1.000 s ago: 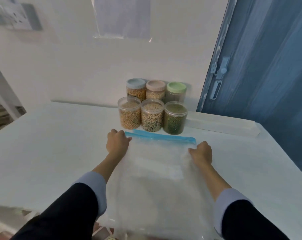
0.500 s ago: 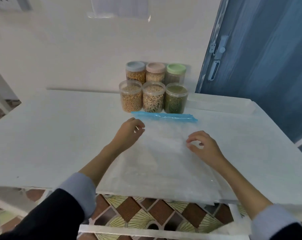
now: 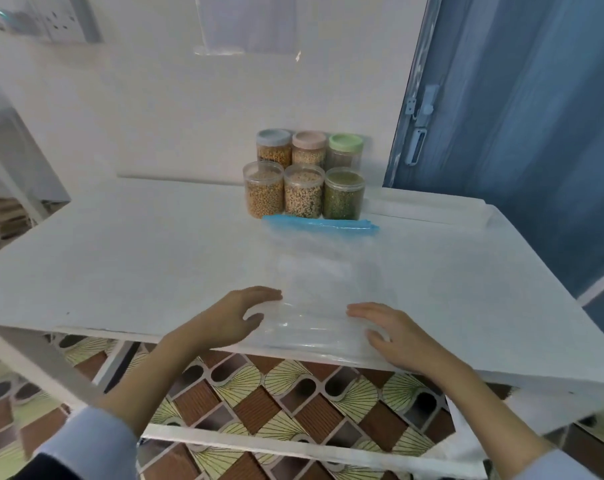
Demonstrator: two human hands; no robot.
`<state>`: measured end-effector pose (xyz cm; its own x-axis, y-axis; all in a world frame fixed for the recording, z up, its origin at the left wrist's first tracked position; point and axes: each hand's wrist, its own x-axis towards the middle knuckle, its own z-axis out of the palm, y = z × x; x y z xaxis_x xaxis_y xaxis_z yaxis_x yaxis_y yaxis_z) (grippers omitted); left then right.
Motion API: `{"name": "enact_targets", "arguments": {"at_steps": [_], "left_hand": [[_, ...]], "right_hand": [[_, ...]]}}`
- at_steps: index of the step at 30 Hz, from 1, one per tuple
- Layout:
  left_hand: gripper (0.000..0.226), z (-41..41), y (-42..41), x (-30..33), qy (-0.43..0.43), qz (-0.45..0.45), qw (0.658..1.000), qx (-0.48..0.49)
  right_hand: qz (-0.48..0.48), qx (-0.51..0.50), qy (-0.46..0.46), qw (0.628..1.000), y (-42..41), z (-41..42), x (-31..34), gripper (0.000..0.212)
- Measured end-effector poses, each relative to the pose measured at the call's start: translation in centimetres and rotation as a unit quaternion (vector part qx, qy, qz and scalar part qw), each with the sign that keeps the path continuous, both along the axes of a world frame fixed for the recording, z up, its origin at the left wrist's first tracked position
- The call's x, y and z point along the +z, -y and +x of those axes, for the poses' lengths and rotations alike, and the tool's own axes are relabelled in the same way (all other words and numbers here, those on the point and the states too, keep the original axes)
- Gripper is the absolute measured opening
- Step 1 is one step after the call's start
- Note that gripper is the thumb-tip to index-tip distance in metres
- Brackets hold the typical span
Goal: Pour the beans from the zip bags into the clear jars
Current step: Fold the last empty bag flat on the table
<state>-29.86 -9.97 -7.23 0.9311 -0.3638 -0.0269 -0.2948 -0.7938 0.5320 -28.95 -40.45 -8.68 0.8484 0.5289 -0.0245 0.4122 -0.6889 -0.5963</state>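
**Empty zip bag lay limp on the worktop**

From the head view, the zip bag point(image 3: 323, 289) lay flat on the worktop point(image 3: 138, 258), its blue seal just before the jars point(image 3: 304, 192). Left hand point(image 3: 231, 318) and right hand point(image 3: 394, 336) pressed its near end, fingers point(image 3: 359, 310) straight and spread. It looked light, floppy and slick; I judged the stiffer seal edge the best hold.

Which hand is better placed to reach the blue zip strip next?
Right, marginally. The right hand lies on the bag under the zip strip's span; the left hand sits at the bag's left edge, outside it.
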Motion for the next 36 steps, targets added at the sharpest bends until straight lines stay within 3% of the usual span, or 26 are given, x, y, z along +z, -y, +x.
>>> {"name": "enact_targets", "arguments": {"at_steps": [3, 6, 9, 16, 19, 22, 23, 25, 27, 28, 33, 36], "left_hand": [[0.05, -0.3, 0.2, -0.2, 0.017, -0.027, 0.998, 0.052], [0.056, -0.2, 0.6, -0.4, 0.078, 0.028, 0.993, 0.083], [0.057, 0.0, 1.7, -0.8, 0.131, 0.081, 0.983, 0.105], [0.047, 1.2, 0.3, -2.3, 0.185, 0.103, 0.961, 0.177], [0.051, 1.1, 0.7, -2.6, 0.169, 0.088, 0.965, 0.179], [0.045, 0.4, 0.1, -2.7, 0.198, 0.04, 0.967, 0.158], [0.043, -0.1, -0.4, -2.7, 0.206, 0.018, 0.967, 0.149], [0.062, -1.2, -1.3, -2.4, 0.182, -0.026, 0.977, 0.112], [0.077, -2.1, -1.6, -2.5, 0.131, -0.022, 0.99, 0.056], [0.079, -2.2, -1.6, -2.8, 0.11, 0.0, 0.993, 0.032], [0.056, -1.6, -1.1, -3.5, 0.121, -0.008, 0.992, 0.044], [0.051, -1.3, -0.8, -3.4, 0.131, 0.008, 0.99, 0.055]], "right_hand": [[-0.042, -0.015, 0.041, 0.998, 0.2, -0.3, 0.1, 0.046], [-0.115, -0.037, 0.067, 0.99, 0.3, -0.1, -0.1, 0.053], [-0.128, -0.105, 0.077, 0.983, -0.3, -0.1, -0.4, 0.051], [-0.178, -0.225, 0.156, 0.945, -0.1, 1.3, -1.2, 0.043], [-0.148, -0.23, 0.189, 0.943, -0.2, 1.1, -1.7, 0.036], [-0.048, -0.234, 0.192, 0.952, 0.2, 0.8, -2.0, 0.033], [-0.012, -0.217, 0.187, 0.958, 0.4, 0.6, -2.1, 0.039], [0.017, -0.159, 0.146, 0.976, 0.5, 0.1, -1.9, 0.07], [-0.015, -0.102, 0.118, 0.988, 0.3, -0.3, -2.1, 0.105], [-0.041, -0.092, 0.118, 0.988, 0.1, -0.4, -2.2, 0.11], [-0.026, -0.109, 0.142, 0.984, -0.6, -0.6, -2.2, 0.062], [-0.045, -0.115, 0.136, 0.983, -0.9, -0.6, -2.2, 0.051]]}}
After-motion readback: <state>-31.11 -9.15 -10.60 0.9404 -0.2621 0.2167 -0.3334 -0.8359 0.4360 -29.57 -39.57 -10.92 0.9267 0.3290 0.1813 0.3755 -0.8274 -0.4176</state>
